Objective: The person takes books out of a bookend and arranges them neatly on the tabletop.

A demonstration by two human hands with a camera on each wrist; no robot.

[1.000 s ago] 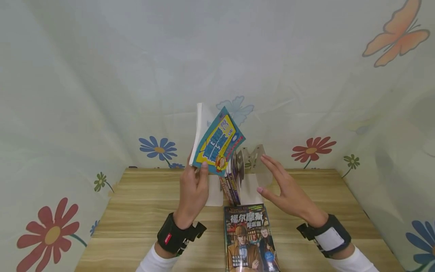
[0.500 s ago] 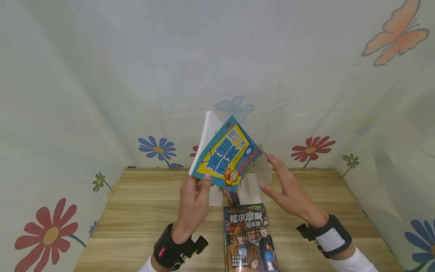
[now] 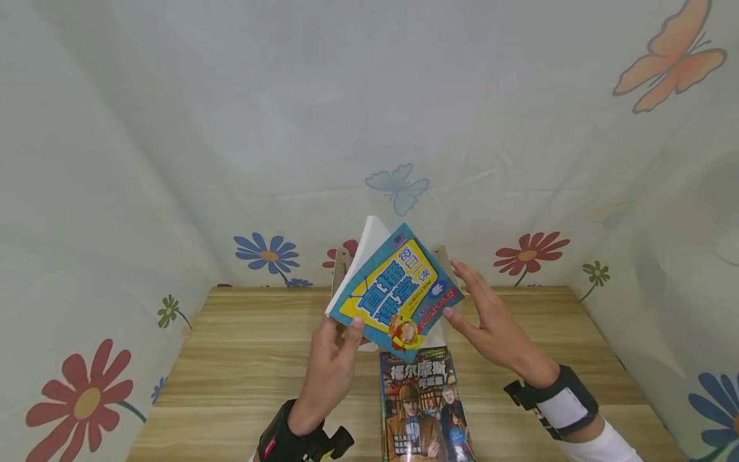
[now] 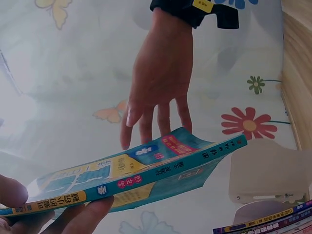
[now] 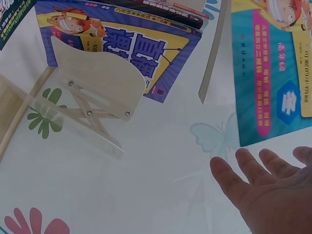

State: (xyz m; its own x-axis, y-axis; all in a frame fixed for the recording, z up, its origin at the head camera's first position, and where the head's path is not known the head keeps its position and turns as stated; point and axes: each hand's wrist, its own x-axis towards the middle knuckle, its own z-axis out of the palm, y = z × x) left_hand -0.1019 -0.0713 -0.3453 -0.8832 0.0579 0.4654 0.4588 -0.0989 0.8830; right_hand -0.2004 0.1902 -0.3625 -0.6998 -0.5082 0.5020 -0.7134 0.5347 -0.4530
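A teal book with a yellow panel (image 3: 398, 289) is held up in my left hand (image 3: 335, 366), thumb on the cover and fingers beneath, gripping it by its lower-left corner. The left wrist view shows its spine (image 4: 161, 175) and its covers fanning slightly apart. My right hand (image 3: 491, 324) is beside the book's right corner, fingers extended and holding nothing. In the right wrist view its fingertips lie close to the teal cover (image 5: 263, 78). Behind the held book, mostly hidden in the head view, a metal bookend (image 5: 102, 73) supports several upright books, one with a purple cover (image 5: 146, 48).
A book with a detective on its cover (image 3: 424, 404) lies flat on the wooden table (image 3: 248, 359), nearest the person. Spines of several books (image 4: 273, 219) show low in the left wrist view. A cloth backdrop (image 3: 288, 128) with printed flowers and butterflies surrounds the table.
My left hand has brought the teal book down and to the right, turning its cover more toward the head camera. The right hand has stayed nearly in place.
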